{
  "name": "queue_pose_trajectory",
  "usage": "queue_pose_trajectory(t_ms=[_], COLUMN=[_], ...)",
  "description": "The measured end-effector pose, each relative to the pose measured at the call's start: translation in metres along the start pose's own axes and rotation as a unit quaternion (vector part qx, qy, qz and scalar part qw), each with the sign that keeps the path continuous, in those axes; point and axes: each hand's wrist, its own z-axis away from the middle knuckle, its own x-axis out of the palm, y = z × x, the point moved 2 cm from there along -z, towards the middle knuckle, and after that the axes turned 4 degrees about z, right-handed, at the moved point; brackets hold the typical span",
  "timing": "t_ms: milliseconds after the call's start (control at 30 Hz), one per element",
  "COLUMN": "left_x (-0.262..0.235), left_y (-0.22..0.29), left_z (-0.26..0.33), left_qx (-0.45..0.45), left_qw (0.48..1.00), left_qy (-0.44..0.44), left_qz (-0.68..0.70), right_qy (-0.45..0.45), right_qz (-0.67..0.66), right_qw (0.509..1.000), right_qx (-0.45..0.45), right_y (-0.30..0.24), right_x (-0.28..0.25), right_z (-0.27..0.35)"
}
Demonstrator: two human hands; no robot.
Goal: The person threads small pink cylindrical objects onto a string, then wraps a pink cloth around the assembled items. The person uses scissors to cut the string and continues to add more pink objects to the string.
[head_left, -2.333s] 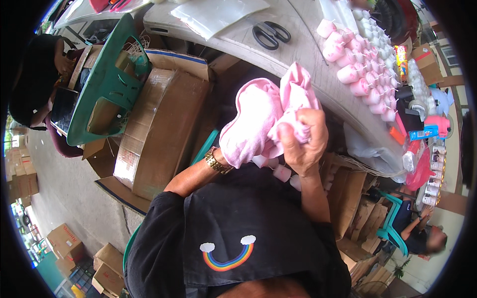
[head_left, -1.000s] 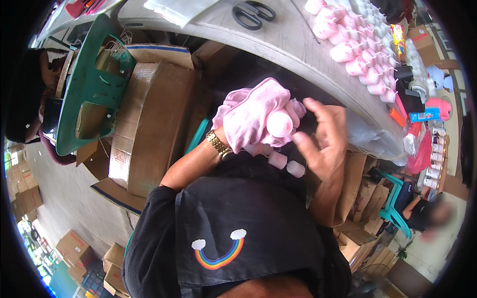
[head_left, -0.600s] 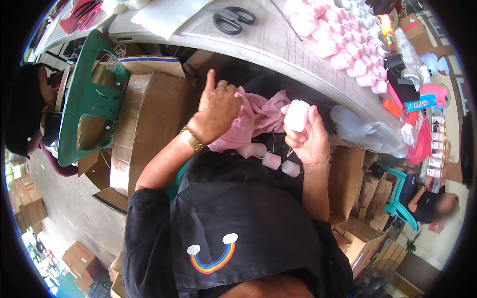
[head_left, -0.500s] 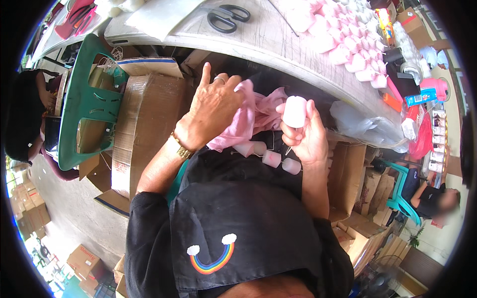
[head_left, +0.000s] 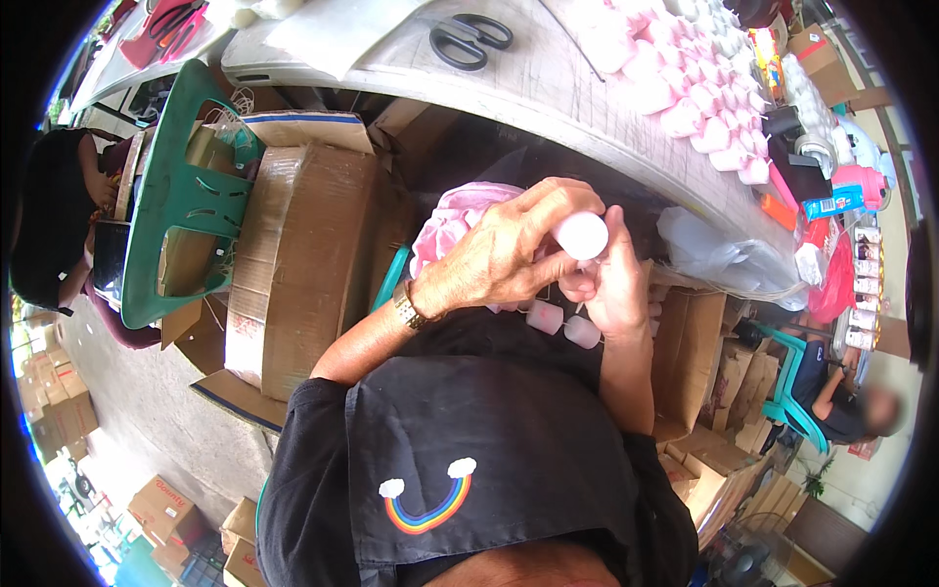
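Above my lap, my left hand (head_left: 509,243) and my right hand (head_left: 618,284) both grip one short, pale pink candle (head_left: 582,236), its round end facing up. My left fingers curl round its left side, and the right thumb and fingers close on its right; the lower part is hidden by the hands. Behind my left hand lies a crumpled pink cloth (head_left: 455,220), which that hand is no longer holding. Just below the hands, more pale pink candles (head_left: 545,317) hang in a row, apparently joined by wicks.
On the white table (head_left: 391,73) ahead lie black-handled scissors (head_left: 469,41) and many pink candles (head_left: 699,108) at the right. A cardboard box (head_left: 303,254) and green chair (head_left: 186,196) stand left, an open box (head_left: 690,362) right. Other people sit at both sides.
My left hand has left the pink cloth and moved right to take hold of the candle. The right hand stays on the candle, which is now tipped end toward view.
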Motion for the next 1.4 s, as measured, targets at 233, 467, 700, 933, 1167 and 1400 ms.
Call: queue_pose_trajectory(t_ms=[233,467,700,933,1167,1400], left_x=[-0.001,0.007,-0.002,-0.005,-0.002,-0.012], left_y=[0.004,0.008,-0.002,-0.007,-0.004,0.012], left_z=[0.008,0.008,0.013,0.021,0.020,0.015], left_qx=[-0.073,-0.047,-0.126,-0.240,-0.229,-0.074], left_qw=[0.994,0.994,0.976,0.888,0.859,0.993], left_qy=[0.072,0.062,0.120,0.168,0.083,0.069], left_qz=[0.045,-0.083,0.129,0.353,0.449,0.068], right_qy=[0.054,0.047,0.048,0.085,0.144,0.158], right_qz=[0.257,0.312,0.316,0.389,0.388,0.532], right_qw=[0.958,0.934,0.927,0.865,0.835,0.719], right_qx=[-0.114,-0.166,-0.196,-0.307,-0.363,-0.419], right_y=[-0.021,-0.018,-0.020,-0.019,-0.027,-0.038], right_x=[0.006,0.028,0.036,0.039,0.041,0.057], right_z=[0.008,0.007,0.010,0.010,0.010,0.023])
